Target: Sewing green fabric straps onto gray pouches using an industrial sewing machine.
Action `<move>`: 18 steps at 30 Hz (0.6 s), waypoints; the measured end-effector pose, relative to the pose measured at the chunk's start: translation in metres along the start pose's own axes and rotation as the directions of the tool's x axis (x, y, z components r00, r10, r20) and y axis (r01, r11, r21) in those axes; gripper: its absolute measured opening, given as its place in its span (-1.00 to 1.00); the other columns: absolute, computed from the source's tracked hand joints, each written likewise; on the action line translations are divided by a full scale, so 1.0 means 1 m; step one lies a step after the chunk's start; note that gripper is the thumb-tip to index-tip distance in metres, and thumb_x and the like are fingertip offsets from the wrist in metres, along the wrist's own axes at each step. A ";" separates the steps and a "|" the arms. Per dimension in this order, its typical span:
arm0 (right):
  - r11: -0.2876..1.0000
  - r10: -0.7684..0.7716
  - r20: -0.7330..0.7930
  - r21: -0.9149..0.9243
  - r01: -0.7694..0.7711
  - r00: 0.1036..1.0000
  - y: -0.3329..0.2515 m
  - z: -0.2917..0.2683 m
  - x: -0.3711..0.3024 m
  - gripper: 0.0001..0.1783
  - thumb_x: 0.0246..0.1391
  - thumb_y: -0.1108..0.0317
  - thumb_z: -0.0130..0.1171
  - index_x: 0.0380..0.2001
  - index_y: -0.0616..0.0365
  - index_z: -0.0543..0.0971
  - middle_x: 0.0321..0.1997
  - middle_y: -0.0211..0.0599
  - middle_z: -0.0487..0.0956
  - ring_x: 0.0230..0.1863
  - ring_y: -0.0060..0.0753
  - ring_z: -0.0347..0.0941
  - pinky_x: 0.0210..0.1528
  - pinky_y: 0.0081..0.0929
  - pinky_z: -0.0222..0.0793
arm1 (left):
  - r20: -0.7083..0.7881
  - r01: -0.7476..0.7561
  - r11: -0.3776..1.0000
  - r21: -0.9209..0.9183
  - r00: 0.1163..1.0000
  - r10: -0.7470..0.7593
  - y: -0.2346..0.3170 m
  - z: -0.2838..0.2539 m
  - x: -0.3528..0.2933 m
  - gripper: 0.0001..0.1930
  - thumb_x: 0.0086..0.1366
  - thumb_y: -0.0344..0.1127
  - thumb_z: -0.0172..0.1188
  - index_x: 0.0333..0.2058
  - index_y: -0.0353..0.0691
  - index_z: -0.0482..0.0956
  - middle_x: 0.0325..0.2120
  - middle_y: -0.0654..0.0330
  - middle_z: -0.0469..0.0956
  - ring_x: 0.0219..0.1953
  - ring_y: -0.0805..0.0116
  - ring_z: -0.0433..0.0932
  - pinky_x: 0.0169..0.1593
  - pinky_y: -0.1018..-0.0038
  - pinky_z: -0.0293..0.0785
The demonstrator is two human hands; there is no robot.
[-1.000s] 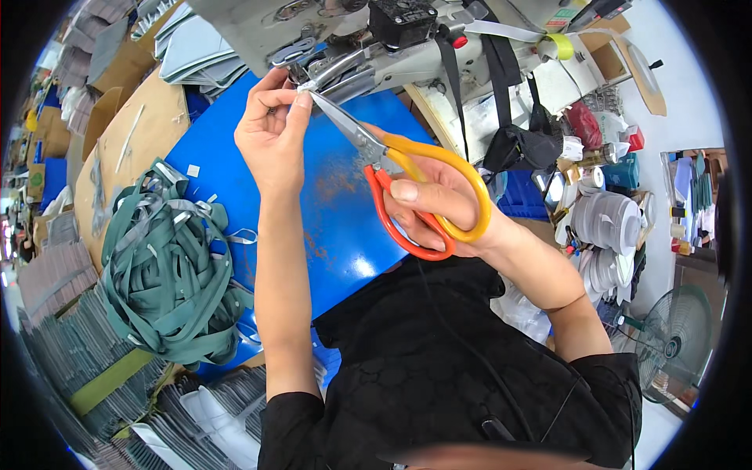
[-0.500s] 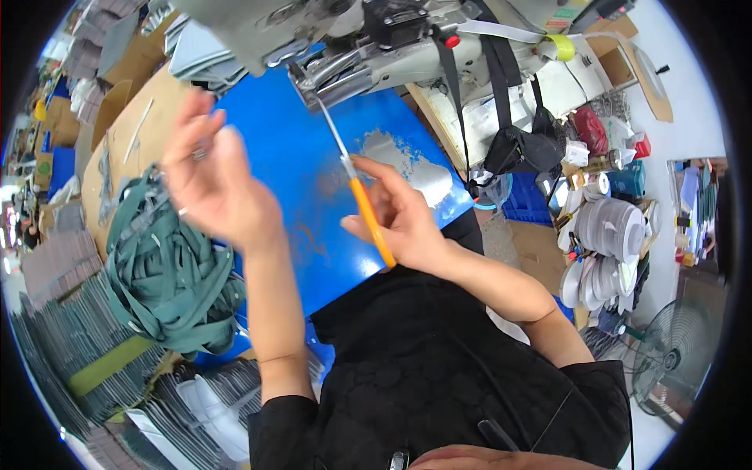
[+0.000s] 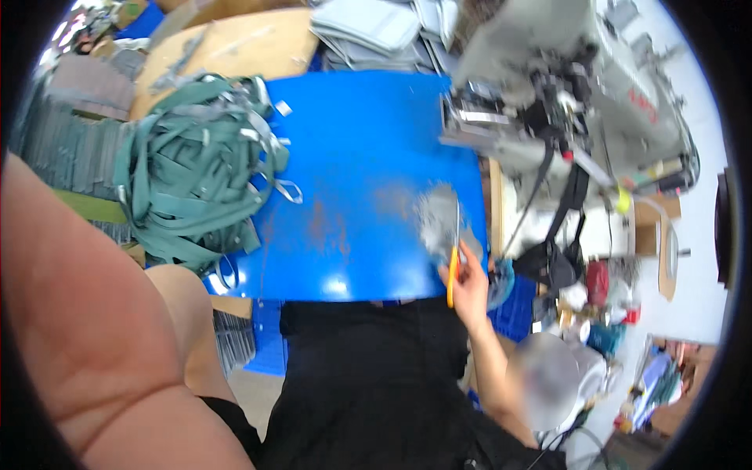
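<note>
My right hand (image 3: 470,286) holds a slim tool with an orange handle (image 3: 452,276) and a thin metal shaft. The shaft points away from me over the worn silver patch (image 3: 440,223) of the blue work surface (image 3: 352,117). Whether the tool is an awl, a screwdriver or something similar, I cannot tell. Very close to the camera, my left hand (image 3: 94,321) fills the lower left, with its fingers out of sight. Beyond it, a tangled heap of green fabric straps (image 3: 188,172) lies on the left side of the blue surface.
An industrial sewing machine (image 3: 627,102) stands at the right, its arm (image 3: 486,125) reaching over the blue surface. Grey folded pieces (image 3: 368,27) are stacked at the back. White reels (image 3: 591,368) and a black strap bundle (image 3: 556,262) sit at the right.
My left hand has come up from over the blue surface, close to the camera. The view has turned, and the right hand still grips the orange-handled tool, now farther from the machine's arm.
</note>
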State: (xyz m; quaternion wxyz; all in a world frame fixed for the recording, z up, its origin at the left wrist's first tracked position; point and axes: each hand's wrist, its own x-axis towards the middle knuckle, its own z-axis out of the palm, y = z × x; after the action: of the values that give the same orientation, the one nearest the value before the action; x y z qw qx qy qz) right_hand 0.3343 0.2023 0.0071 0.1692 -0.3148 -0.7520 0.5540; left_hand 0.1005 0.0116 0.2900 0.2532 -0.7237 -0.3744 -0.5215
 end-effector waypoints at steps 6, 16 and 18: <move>0.979 0.033 0.003 -0.204 -0.032 0.999 -0.011 0.007 0.011 -0.18 0.02 0.41 0.52 0.37 0.14 0.42 -0.06 -0.20 0.72 -0.08 -0.46 0.66 0.06 -0.41 0.57 | 0.078 -0.075 0.996 0.046 0.994 0.071 -0.007 0.000 -0.012 -0.73 0.43 -0.47 0.15 0.07 -0.32 0.58 0.11 -0.05 0.58 0.11 0.10 0.56 0.27 0.17 0.49; 0.839 -0.052 0.043 -0.539 0.067 0.998 -0.037 0.010 0.017 -0.35 0.04 0.20 0.47 0.14 0.15 0.44 -0.27 -0.06 0.69 -0.27 0.12 0.67 -0.18 -0.08 0.58 | 0.107 -0.144 0.975 0.168 0.986 0.128 -0.022 -0.032 -0.004 -0.78 0.44 -0.44 0.20 0.00 -0.31 0.64 0.03 0.00 0.65 0.00 0.22 0.62 0.21 0.28 0.55; 0.789 -0.078 0.044 -0.608 0.089 0.996 -0.041 0.009 0.020 -0.38 0.09 0.23 0.43 0.17 0.15 0.46 -0.16 -0.02 0.69 -0.18 0.17 0.66 -0.09 -0.09 0.59 | 0.083 -0.162 0.950 0.266 0.986 0.145 -0.016 -0.059 0.000 -0.80 0.44 -0.43 0.21 -0.01 -0.31 0.65 0.02 0.02 0.66 -0.02 0.24 0.63 0.20 0.30 0.56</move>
State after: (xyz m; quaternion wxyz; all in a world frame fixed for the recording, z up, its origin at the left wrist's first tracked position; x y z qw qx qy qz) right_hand 0.3028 0.2011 0.0406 0.0769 -0.3144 -0.9048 0.2769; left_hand 0.0544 -0.0233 0.3093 0.3782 -0.7249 -0.3925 -0.4211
